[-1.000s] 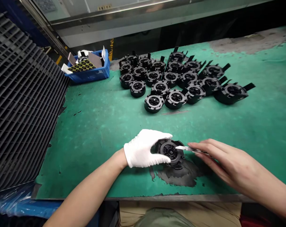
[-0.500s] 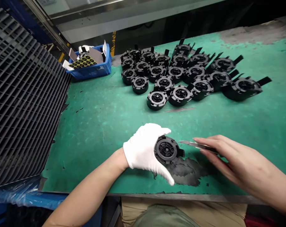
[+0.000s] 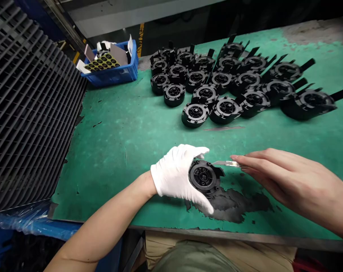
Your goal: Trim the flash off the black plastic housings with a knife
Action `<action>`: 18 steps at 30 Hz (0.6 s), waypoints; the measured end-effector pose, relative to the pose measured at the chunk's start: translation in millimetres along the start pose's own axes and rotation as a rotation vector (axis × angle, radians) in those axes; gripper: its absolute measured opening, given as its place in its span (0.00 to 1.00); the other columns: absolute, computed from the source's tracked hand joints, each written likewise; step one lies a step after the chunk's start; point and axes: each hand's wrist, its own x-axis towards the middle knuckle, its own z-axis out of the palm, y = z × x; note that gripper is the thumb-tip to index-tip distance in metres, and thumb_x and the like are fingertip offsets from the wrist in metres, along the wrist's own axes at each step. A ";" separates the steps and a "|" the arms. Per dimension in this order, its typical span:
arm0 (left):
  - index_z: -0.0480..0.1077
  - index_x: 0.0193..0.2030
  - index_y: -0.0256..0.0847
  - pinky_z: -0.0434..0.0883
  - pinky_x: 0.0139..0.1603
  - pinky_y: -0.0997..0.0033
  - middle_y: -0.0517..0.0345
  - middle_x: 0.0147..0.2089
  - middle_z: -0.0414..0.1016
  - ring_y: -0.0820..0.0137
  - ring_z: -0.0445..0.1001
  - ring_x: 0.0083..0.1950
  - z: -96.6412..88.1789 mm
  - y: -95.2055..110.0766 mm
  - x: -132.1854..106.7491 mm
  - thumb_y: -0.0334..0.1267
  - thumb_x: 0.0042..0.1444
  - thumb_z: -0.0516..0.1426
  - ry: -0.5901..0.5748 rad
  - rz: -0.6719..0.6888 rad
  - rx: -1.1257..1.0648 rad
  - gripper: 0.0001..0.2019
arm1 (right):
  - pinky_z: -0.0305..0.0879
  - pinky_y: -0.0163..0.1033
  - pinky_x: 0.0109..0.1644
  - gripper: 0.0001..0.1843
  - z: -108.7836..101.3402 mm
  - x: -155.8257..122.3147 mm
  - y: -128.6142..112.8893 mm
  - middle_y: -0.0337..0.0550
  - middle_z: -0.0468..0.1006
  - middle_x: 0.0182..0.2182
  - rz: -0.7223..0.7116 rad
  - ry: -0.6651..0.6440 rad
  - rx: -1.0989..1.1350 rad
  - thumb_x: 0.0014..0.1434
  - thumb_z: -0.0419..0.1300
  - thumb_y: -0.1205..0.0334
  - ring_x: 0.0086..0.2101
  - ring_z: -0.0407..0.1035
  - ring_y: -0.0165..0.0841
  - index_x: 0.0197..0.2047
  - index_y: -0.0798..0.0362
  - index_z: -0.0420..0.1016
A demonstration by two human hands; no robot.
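Observation:
A white glove covers my left hand (image 3: pixel 178 175), which grips a round black plastic housing (image 3: pixel 204 176) from its left side, thumb and fingers around the rim. The part's ribbed round face points up, and a short tab sticks out at its right. Bare and closed, my right hand (image 3: pixel 287 181) pinches a slim craft knife (image 3: pixel 229 163). The blade's tip is at the upper right edge of the housing; whether it touches I cannot tell. The knife's handle is mostly hidden beneath my fingers.
Several similar black housings (image 3: pixel 195 113) stand grouped across the back of the green mat (image 3: pixel 109 158). At the back left is a blue bin (image 3: pixel 112 75) holding a yellow-and-black sticker sheet (image 3: pixel 102 63). A dark slatted rack (image 3: pixel 30 102) borders the left side. The mat is torn near the front edge.
My right hand has brought the knife blade left to the housing's upper right edge and turned it flatter. The housing has rotated slightly in my left hand. The camera view has shifted a little.

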 end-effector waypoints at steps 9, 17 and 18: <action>0.59 0.98 0.43 0.65 1.00 0.18 0.30 0.86 0.85 0.26 0.82 0.89 1.7 4.0 -3.2 0.75 0.59 0.81 -0.153 0.133 0.004 0.71 | 0.77 0.47 0.54 0.24 21.9 2.6 26.2 0.50 0.94 0.57 -0.144 -0.097 0.002 0.88 0.59 0.69 0.48 0.83 0.40 0.78 0.45 0.85; 0.69 0.91 0.42 0.87 0.79 0.29 0.34 0.70 0.94 0.27 0.94 0.71 12.2 -2.4 9.5 0.91 0.44 0.80 -0.114 0.162 0.052 0.78 | 0.67 0.51 0.54 0.30 17.5 4.9 34.7 0.49 0.94 0.59 -0.144 -0.221 0.038 0.88 0.54 0.73 0.49 0.80 0.40 0.80 0.41 0.83; 0.70 0.90 0.41 0.88 0.76 0.31 0.35 0.68 0.94 0.29 0.95 0.68 12.4 -2.1 10.3 0.92 0.46 0.80 -0.113 0.164 0.068 0.77 | 0.67 0.51 0.55 0.30 18.1 4.7 35.3 0.49 0.94 0.59 -0.135 -0.221 0.044 0.88 0.54 0.73 0.50 0.80 0.40 0.80 0.41 0.84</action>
